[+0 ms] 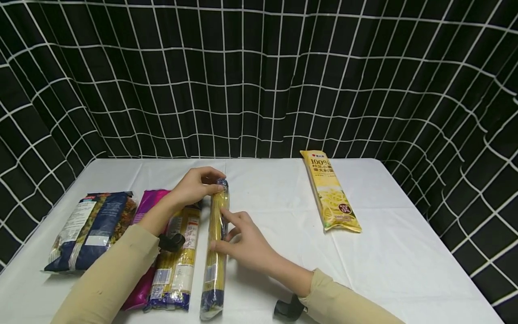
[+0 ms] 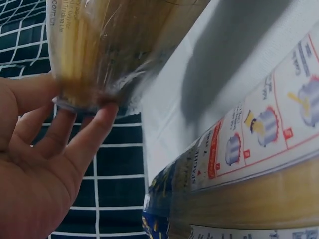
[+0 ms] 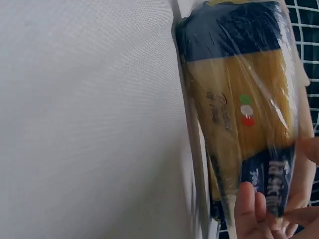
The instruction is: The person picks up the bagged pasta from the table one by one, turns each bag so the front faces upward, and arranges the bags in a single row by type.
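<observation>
A slim, clear-wrapped pack of spaghetti (image 1: 214, 270) with dark blue ends stands on its narrow side on the white table. At its far end my left hand (image 1: 196, 184) pinches the wrapper between thumb and fingers; the left wrist view shows that hand (image 2: 45, 149) at the pack's end (image 2: 94, 45). My right hand (image 1: 251, 245) grips the pack around its middle, thumb on the near part. In the right wrist view, the pack's broad face (image 3: 239, 109) has a blue band and a green, white and red mark. Left of it lies another spaghetti pack (image 1: 186, 265), flat, partly under my left wrist.
A magenta pack (image 1: 139, 288) lies beside the flat spaghetti, partly covered by my left arm. Farther left is a navy bag of pasta (image 1: 107, 218). A yellow noodle pack (image 1: 329, 189) lies at the right. A black gridded curtain (image 1: 259, 81) hangs behind the table.
</observation>
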### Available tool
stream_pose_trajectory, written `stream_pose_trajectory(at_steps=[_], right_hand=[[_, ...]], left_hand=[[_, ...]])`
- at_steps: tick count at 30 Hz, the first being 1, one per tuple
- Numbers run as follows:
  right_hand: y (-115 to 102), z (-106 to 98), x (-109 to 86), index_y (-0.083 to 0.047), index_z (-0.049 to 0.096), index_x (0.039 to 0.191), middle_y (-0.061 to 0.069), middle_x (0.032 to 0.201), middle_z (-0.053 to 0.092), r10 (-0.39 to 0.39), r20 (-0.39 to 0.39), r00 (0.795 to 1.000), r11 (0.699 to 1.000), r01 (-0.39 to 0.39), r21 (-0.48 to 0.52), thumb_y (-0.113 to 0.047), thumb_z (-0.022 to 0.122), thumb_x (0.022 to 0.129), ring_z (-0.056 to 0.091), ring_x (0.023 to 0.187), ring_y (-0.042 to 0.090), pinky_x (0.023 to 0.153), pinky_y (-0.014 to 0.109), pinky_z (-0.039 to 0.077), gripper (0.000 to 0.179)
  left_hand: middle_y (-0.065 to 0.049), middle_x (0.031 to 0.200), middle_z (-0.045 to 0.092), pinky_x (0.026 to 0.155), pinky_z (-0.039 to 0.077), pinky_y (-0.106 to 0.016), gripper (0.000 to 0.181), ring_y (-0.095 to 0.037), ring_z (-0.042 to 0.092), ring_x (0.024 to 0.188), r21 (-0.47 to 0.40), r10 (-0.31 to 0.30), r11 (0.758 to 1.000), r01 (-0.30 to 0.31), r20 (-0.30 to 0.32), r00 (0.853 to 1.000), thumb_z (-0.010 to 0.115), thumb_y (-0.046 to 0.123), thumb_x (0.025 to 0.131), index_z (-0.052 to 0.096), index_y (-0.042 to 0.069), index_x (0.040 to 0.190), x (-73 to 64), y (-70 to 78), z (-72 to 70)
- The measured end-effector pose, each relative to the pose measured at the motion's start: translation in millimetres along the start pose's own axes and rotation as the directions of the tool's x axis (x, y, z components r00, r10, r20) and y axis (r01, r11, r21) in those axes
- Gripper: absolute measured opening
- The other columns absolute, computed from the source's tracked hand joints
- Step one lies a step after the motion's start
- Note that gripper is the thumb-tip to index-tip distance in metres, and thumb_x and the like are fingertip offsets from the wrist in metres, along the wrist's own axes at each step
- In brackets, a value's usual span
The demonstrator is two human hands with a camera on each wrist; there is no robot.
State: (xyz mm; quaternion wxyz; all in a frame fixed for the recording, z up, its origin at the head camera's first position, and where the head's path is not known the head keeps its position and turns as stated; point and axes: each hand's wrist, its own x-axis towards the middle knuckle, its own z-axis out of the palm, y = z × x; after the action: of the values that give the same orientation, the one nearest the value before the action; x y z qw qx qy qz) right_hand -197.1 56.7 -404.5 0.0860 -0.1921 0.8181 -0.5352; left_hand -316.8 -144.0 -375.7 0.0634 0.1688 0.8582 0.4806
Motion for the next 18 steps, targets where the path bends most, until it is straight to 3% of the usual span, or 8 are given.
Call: stream_pose_trajectory(at_steps=[6, 12, 18], right_hand=[[6.8, -4.6, 0.8, -0.01, 0.037, 0.162, 0.02, 0.14, 0.048, -0.015, -0.044, 0.999, 0.994, 0.02, 0.106, -0.015, 0.069, 0.098, 0.063, 0.103, 0.023, 0.078, 0.029, 0.06, 0.071], [10.8, -2.7, 1.2, -0.006, 0.03, 0.163, 0.025, 0.144, 0.045, 0.07, -0.075, 0.995, 0.968, -0.05, 0.247, -0.002, 0.061, 0.098, 0.067, 0.102, 0.026, 0.082, 0.038, 0.063, 0.072], [10.9, 4.2, 1.4, -0.016, 0.023, 0.167, 0.027, 0.143, 0.05, 0.167, 0.012, 0.986, 0.879, -0.154, 0.45, -0.001, 0.051, 0.104, 0.071, 0.095, 0.026, 0.08, 0.043, 0.064, 0.071]], left_hand=[[-0.012, 0.126, 0.07, 0.099, 0.054, -0.047, 0.034, -0.03, 0.064, 0.122, -0.015, -0.002, 1.0, 0.002, -0.045, 0.999, 0.073, 0.018, 0.098, 0.069, 0.011, 0.131, -5.7, 4.3, -4.2], [-0.011, 0.127, 0.07, 0.097, 0.055, -0.045, 0.031, -0.03, 0.064, 0.123, -0.1, 0.015, 0.995, -0.022, -0.068, 0.998, 0.073, 0.015, 0.099, 0.069, 0.01, 0.129, -12.4, 5.4, -4.6], [-0.011, 0.127, 0.069, 0.099, 0.054, -0.044, 0.033, -0.029, 0.064, 0.122, -0.151, 0.033, 0.987, -0.046, -0.085, 0.996, 0.073, 0.014, 0.099, 0.067, 0.007, 0.13, -14.0, 4.0, -3.7]])
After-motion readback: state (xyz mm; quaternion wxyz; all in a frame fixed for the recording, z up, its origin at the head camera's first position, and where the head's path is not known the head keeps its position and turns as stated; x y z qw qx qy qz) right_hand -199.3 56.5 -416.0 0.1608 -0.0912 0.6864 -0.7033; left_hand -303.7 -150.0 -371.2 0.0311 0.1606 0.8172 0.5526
